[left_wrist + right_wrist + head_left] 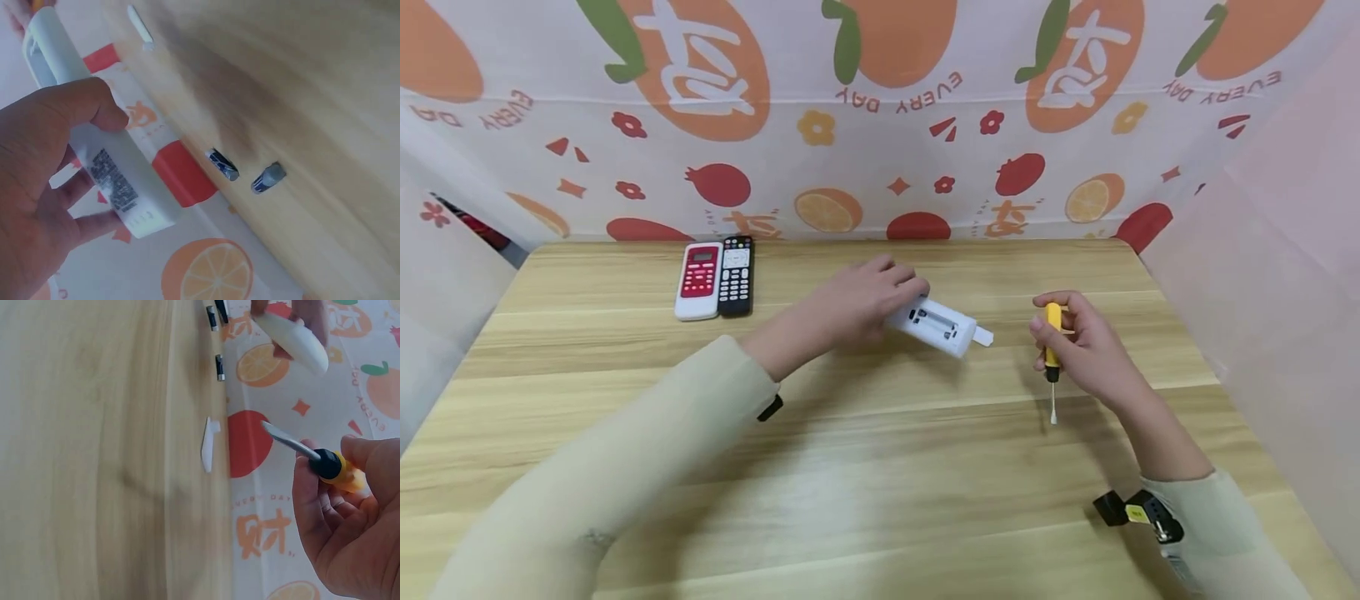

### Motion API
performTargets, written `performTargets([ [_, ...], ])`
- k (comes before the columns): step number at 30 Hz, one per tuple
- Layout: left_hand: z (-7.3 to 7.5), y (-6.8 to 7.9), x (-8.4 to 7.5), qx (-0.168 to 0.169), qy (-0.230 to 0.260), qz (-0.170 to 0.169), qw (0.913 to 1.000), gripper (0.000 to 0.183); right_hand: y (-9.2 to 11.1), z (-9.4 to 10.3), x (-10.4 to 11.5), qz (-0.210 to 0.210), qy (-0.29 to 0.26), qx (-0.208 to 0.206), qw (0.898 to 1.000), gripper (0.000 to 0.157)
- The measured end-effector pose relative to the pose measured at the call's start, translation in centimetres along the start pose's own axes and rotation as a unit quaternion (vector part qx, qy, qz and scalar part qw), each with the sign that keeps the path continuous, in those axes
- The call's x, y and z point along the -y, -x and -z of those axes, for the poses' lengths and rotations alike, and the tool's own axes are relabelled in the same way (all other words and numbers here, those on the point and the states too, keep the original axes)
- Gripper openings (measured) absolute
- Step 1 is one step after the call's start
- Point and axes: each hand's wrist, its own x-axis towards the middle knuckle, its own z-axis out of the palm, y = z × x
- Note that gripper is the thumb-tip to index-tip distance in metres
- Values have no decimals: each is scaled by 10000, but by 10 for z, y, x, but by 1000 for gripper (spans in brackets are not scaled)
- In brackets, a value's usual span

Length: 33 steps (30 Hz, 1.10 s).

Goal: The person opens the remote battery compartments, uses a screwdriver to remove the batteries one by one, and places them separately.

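My left hand (pixel 868 302) grips a white remote control (pixel 934 327), holding it over the table with its back turned up. The battery compartment is uncovered and shows bare slots in the head view. A small white battery cover (pixel 208 447) lies on the table just past the remote's end. Two dark batteries, one (pixel 222 164) beside the other (pixel 269 177), rest on the wood below my left hand; the head view hides them. To the right, my right hand (pixel 1086 346) holds a screwdriver (pixel 1053 333) by its yellow and black handle, its metal blade pointing toward me.
A white remote with a red face (pixel 700 282) and a black remote (pixel 736 277) lie side by side at the table's back left. Behind the wooden table (pixel 820 500) hangs a fruit-printed cloth (pixel 880 150). Pale sheeting (pixel 1292 250) stands along the right side.
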Motion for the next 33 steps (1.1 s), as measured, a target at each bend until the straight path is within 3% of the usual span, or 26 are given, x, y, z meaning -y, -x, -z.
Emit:
performTargets([
  [4,-2,-20,4,70,-241,46,9997,60,2,2,-5,-138,-73,64,9999,53],
  [10,-4,-47,8,281,-392,226,9986,60,4,3,-13,-191,-155,103,9996,47],
  [16,-8,-72,10,251,-407,309,9984,55,7,6,-18,-202,-9,138,9997,46],
  [21,-11,-89,8,298,-305,277,9987,53,9,10,-21,-156,51,133,9998,45],
  [33,-25,-119,17,665,193,583,9959,44,12,11,-27,-135,78,226,9996,43],
])
